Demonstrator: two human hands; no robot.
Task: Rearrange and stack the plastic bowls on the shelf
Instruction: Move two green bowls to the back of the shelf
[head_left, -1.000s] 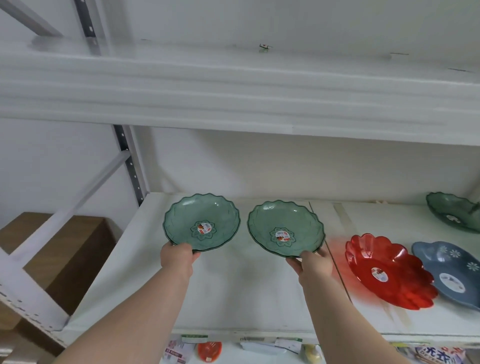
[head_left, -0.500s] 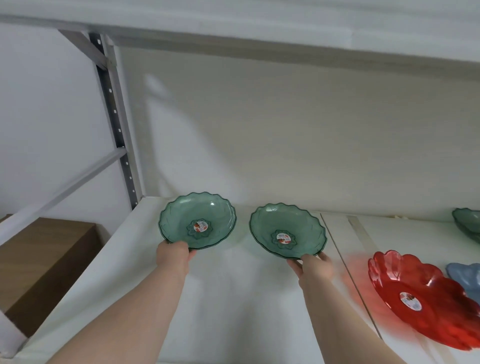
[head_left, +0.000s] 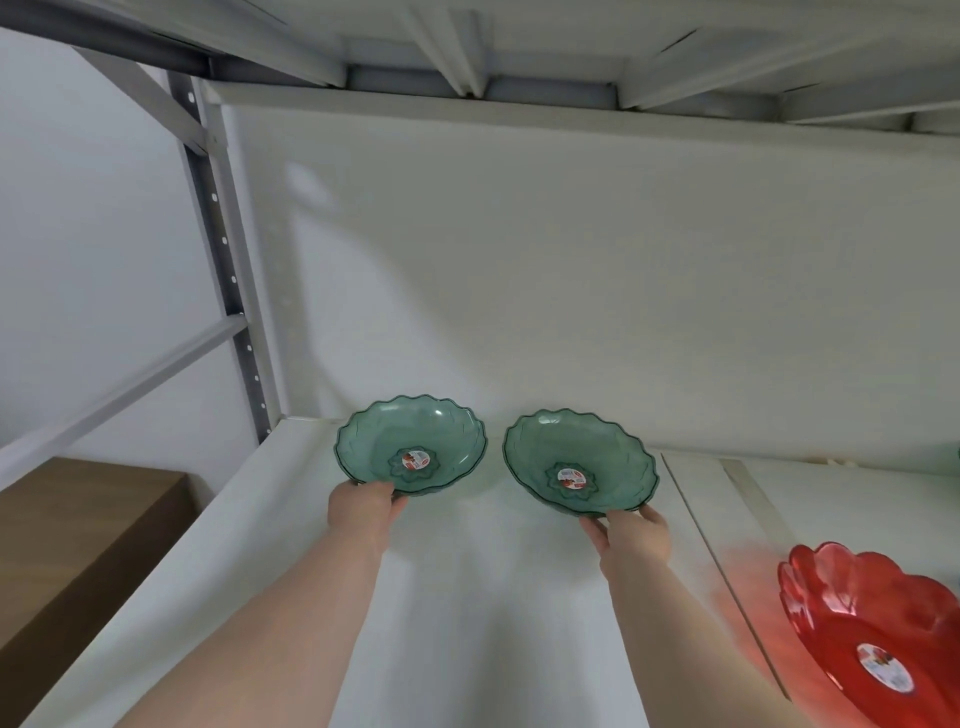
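Note:
Two translucent green plastic bowls with scalloped rims and a sticker in the centre sit side by side over the white shelf (head_left: 467, 597). My left hand (head_left: 363, 512) grips the near rim of the left green bowl (head_left: 413, 444). The near rim of the right green bowl (head_left: 579, 462) is pinched by my right hand (head_left: 631, 535). Both bowls tilt slightly toward me, a small gap between them. A red scalloped bowl (head_left: 878, 639) rests on the shelf at the lower right, partly cut off by the frame edge.
The shelf's white back panel (head_left: 571, 270) rises just behind the bowls. A grey perforated upright (head_left: 223, 270) and slanted brace stand at the left. A brown box (head_left: 67, 551) sits below left. The upper shelf's underside (head_left: 519, 47) is overhead.
The view has tilted upward and moved closer; the blue and far green bowls have left the frame. Both hands keep the same grip on the green bowls, held further in toward the back panel.

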